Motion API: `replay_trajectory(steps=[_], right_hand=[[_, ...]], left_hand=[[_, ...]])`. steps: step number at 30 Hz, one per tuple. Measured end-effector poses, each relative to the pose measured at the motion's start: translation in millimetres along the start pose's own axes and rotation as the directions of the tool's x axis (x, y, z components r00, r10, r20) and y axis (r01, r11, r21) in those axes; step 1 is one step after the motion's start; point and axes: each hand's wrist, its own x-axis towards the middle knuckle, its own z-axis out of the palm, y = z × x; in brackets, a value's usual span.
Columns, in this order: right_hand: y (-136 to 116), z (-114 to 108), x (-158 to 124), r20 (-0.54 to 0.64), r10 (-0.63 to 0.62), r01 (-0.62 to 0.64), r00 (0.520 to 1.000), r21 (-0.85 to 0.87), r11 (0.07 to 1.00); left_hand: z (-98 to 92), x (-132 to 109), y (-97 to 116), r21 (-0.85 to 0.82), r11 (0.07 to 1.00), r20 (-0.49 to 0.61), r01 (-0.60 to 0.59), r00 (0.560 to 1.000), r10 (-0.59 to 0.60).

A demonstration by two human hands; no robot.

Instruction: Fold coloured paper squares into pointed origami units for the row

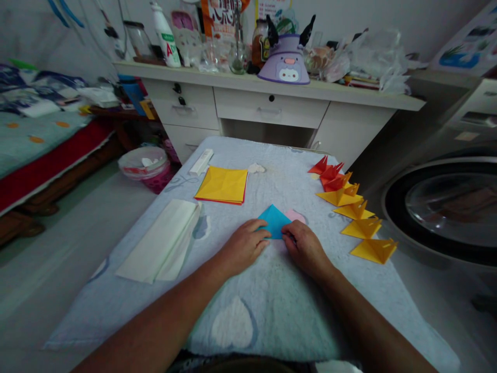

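A blue sheet of origami paper (pixel 274 220), folded to a triangle with its point away from me, lies on the cloth-covered table (pixel 233 280). My left hand (pixel 247 244) holds its left corner, fingers over the edge. At the right corner, the fingers of my right hand (pixel 305 244) are closed on the paper in a pinch. Left of and beyond my hands is a stack of yellow and red origami paper (pixel 223 185). Folded yellow paper pieces (pixel 361 228) and red ones (pixel 330 175) stand in a row along the table's right side.
A folded whitish cloth or paper (pixel 161 241) lies left, below a small white box (pixel 201 162). Beyond the table stands a white desk (pixel 267 106) crowded with bottles, bags and a purple visor (pixel 286 59). A washing machine (pixel 458 171) is at right, a pink waste bin (pixel 145 166) at left.
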Motion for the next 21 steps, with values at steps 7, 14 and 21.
replay_trajectory(steps=[7,14,21], right_hand=[[-5.6,2.2,3.7,-0.010,0.030,-0.031,0.999,-0.099,0.995],[-13.8,-0.7,9.5,0.063,0.076,-0.059,0.995,-0.235,0.970],[-38.8,-5.9,28.7,0.138,0.239,-0.172,0.961,-0.379,0.909]], left_hand=[[-9.8,3.0,-8.5,0.008,0.981,-0.132,0.196,0.972,-0.193],[-10.6,1.4,-11.8,0.056,0.948,-0.146,0.312,0.942,-0.301],[-15.1,-5.0,-14.7,0.105,0.932,-0.107,0.348,0.935,-0.337]])
